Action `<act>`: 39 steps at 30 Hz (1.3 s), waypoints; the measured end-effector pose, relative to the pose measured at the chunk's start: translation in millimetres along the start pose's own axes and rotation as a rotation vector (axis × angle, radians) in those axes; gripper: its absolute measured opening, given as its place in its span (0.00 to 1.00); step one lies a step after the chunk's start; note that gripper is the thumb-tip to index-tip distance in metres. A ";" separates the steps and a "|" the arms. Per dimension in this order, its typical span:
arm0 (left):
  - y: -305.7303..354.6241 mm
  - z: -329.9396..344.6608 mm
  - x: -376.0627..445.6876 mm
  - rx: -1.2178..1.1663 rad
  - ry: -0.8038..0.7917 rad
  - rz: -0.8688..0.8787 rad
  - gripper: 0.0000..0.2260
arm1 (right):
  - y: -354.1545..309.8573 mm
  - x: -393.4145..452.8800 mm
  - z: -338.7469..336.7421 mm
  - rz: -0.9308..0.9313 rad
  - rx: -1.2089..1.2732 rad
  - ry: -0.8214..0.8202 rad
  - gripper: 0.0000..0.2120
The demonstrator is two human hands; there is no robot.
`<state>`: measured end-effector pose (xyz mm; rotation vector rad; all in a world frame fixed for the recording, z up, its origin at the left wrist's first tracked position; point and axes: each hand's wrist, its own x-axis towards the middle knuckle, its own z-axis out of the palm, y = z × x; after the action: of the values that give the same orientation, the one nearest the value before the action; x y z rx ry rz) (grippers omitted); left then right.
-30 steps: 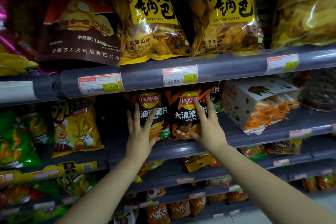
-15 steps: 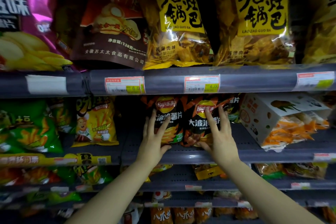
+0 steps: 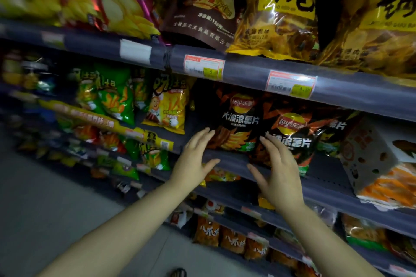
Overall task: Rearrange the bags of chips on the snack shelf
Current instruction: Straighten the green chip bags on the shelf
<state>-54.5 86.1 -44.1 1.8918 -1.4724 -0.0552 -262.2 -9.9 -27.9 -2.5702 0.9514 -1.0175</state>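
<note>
Two black Lay's bags stand upright side by side on the grey shelf point(image 3: 324, 171), under its price rail. The left bag point(image 3: 236, 121) is the landmark here; the right bag point(image 3: 295, 132) stands just beside it and overlaps its edge.

The left hand point(image 3: 193, 162) is spread flat, fingers extended, its fingertips at the lower left corner of the left bag; the blur makes it hard to say whether they touch the foil. The right hand point(image 3: 281, 173) is also spread, palm forward, fingers lying over the lower front of the right bag, thumb out toward the left bag. Neither hand pinches anything.

Left of the left bag, a yellow bag point(image 3: 167, 105) with a cartoon chef stands on the same level, and further left come green bags point(image 3: 114, 94). Right of the Lay's pair sits a white carton point(image 3: 369, 153) showing orange packets. Above the left bag, past the price tag point(image 3: 203, 67), a brown bag point(image 3: 207, 4) and yellow-labelled bags point(image 3: 283, 7) fill the upper shelf.
</note>
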 end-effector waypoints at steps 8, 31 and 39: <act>-32.1 -44.8 -30.4 -0.035 0.098 -0.151 0.21 | -39.6 -1.8 33.2 -0.032 0.122 -0.181 0.23; -321.5 -293.8 -103.1 -0.012 0.232 -0.299 0.23 | -359.3 96.6 264.0 -0.194 0.319 -0.347 0.23; -391.5 -338.6 -96.6 -0.016 0.252 -0.349 0.24 | -411.5 141.7 327.7 -0.241 0.362 -0.375 0.23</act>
<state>386.7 373.3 -51.0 2.0395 -0.9630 0.0089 238.8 203.9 -23.3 -2.4710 0.3339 -0.6464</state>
